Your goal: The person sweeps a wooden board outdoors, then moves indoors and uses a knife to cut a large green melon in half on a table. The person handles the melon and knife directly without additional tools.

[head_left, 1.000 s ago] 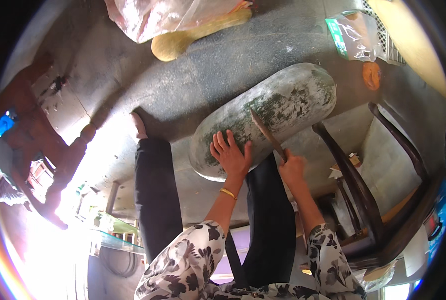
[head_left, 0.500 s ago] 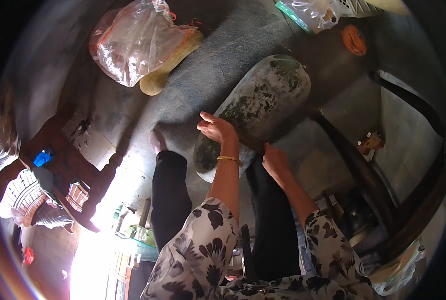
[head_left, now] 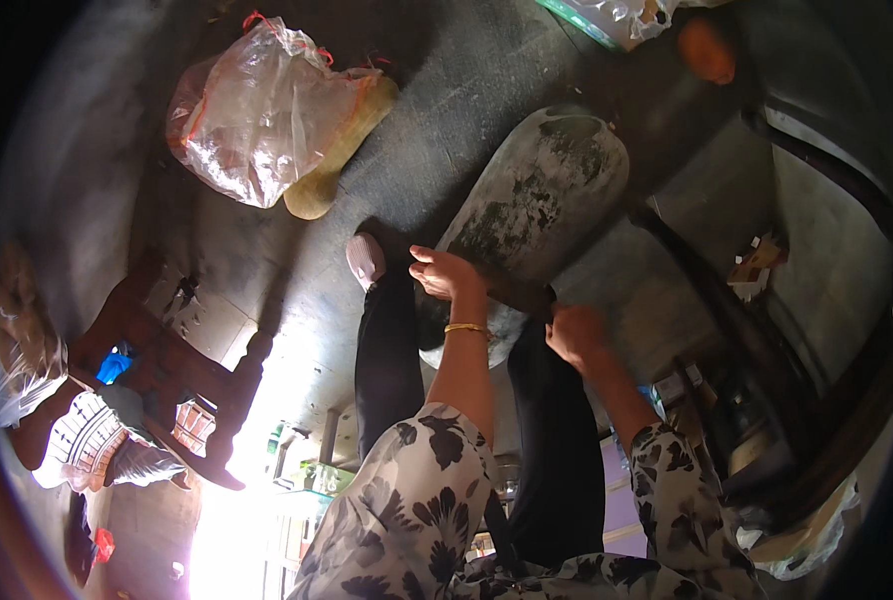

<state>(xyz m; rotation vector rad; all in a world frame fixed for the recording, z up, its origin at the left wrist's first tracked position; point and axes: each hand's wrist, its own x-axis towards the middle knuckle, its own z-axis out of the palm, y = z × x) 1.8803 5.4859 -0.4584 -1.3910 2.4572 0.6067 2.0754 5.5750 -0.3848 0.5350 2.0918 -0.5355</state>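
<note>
A large wax gourd (head_left: 542, 195), dark green with a pale powdery bloom, lies slanted on the floor in front of my legs. My right hand (head_left: 577, 335) is closed round the handle of a broad, dark-bladed knife (head_left: 515, 292). The blade lies across the nearer part of the gourd; how deep it sits in the flesh cannot be made out. At the blade's other end is my left hand (head_left: 449, 273), with a gold bangle at its wrist. Its thumb and fingers stretch out to the left, and its palm seems to rest on the blade, though the contact is hidden.
A clear plastic bag (head_left: 267, 120) and a tan gourd (head_left: 317, 190) lie at the far left. Dark wooden furniture legs (head_left: 702, 290) stand to the right, and a carved wooden chair (head_left: 167, 360) is on the left. An orange object (head_left: 707, 52) sits far right.
The view has shifted slightly, so most things sit a little lower or further right. My left foot shows more fully. Both hands keep their places at the knife, and the gourd lies much as before.
</note>
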